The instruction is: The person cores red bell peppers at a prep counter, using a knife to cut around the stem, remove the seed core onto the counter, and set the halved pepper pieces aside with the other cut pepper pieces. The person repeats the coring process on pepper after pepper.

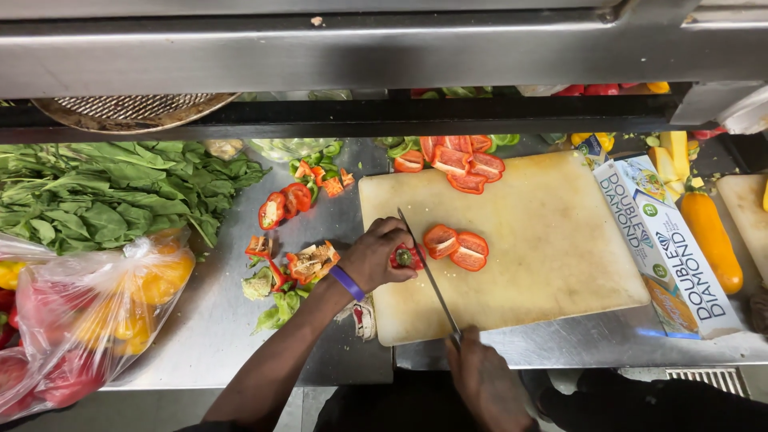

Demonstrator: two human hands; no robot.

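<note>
1. The fingers of the left hand (378,254) are curled and pinched down on a red pepper piece (406,257) with its green stem end showing; the piece is pressed against the cutting board (552,240) near the board's left edge.
2. A knife (428,272) is held by the right hand (484,376); the fingers are wrapped round the handle, though the grip is partly hidden and seemingly tight; the blade is laid just beside the held piece, its tip pointed away from the body.
3. A purple wristband (346,282) is worn on the left wrist.
4. Two cut pepper halves (457,245) are lain just right of the blade; more red slices (460,162) are piled at the board's far edge.
5. Pepper scraps and seed cores (298,272) are scattered on the steel counter (216,320) left of the board.
6. Leafy greens (112,192) and a plastic bag of peppers (88,312) are seen far left; a long box (668,248) and a yellow squash (712,240) are seen at right.
</note>
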